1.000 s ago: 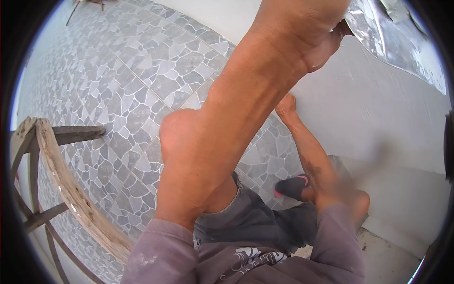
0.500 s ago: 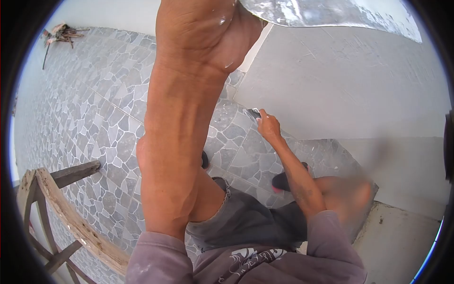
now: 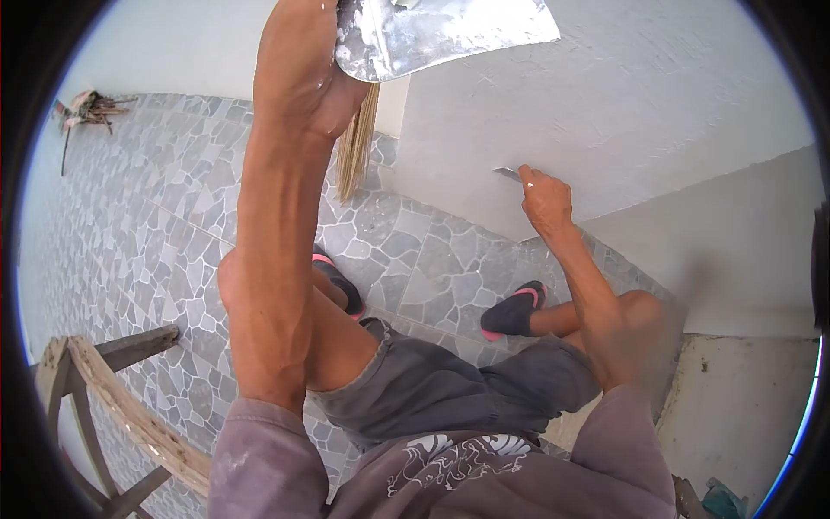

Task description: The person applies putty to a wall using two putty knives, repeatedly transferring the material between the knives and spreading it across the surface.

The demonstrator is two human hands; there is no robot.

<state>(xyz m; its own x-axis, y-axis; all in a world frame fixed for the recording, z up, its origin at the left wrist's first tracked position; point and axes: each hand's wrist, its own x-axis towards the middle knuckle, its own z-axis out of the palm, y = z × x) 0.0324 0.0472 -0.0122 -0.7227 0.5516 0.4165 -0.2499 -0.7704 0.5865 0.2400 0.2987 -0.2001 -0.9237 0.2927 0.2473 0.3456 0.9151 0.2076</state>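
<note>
The left hand [image 3: 324,86] is raised at the far side, its wrist and the heel of the palm turned to the view. A shiny metal sheet [image 3: 441,39] lies against it and reaches out to the right, with a curved near edge and whitish smears on its face. The fingers are out of sight, so how far they close cannot be told. Small white specks dot the skin.

The right hand [image 3: 546,203], lower and to the right, is closed around a scraper [image 3: 508,175]. The thin blade points left, in front of the grey wall [image 3: 605,112]; whether it touches the surface cannot be told. The wall shows fine scratches and raised streaks, and its near edge runs along the floor. The scraper is well apart from the metal sheet.

The straw bristles of a broom [image 3: 355,151] hang down just beside the heel of the left hand, on its right; the upper part of the broom is hidden. The floor [image 3: 441,277] has a grey stone pattern with pale joints. On it are two dark shoes with pink trim, the left shoe [image 3: 339,281] partly behind the knee and the right shoe [image 3: 516,311] in plain view. A weathered wooden frame [image 3: 130,402] stands at the near left. A small heap of sticks [image 3: 97,111] lies at the far left, by the base of another pale wall [image 3: 173,48].
</note>
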